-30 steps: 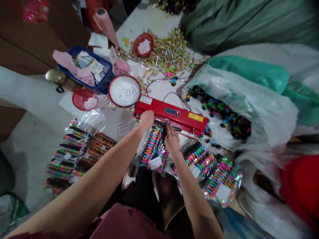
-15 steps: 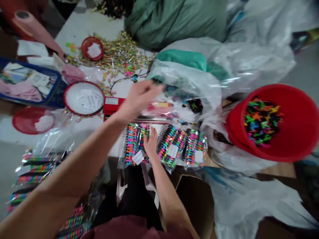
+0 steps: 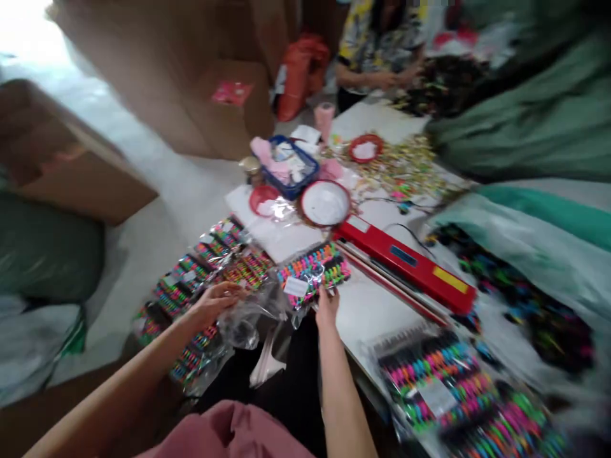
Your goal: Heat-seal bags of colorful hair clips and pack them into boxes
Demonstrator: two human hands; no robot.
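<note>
My right hand [image 3: 328, 304] grips the lower edge of a clear bag of small bright trinkets [image 3: 315, 270], packed in rows and carrying a white label, at the table's front edge. To its left, my left hand [image 3: 220, 302] has its fingers loosely stretched out beside crumpled clear plastic [image 3: 255, 312]. Below and around that hand lie several similar filled bags [image 3: 184, 280] in rows. A red bag sealer [image 3: 401, 254] lies across the table beyond my right hand. Two more labelled bags, one nearer [image 3: 436, 388], rest at the right front.
A white round tray [image 3: 325, 202], a blue basket [image 3: 291, 168] and small red dishes stand behind. Loose small pieces [image 3: 405, 165] cover the far table. Across it, a person [image 3: 382, 57] handles dark items. Cardboard boxes [image 3: 229, 108] stand left; a translucent sack [image 3: 515, 222] bulges right.
The view has swung left. My left hand has gone from over the sealer to the bags at left. My right hand now grips a labelled bag, away from the other two.
</note>
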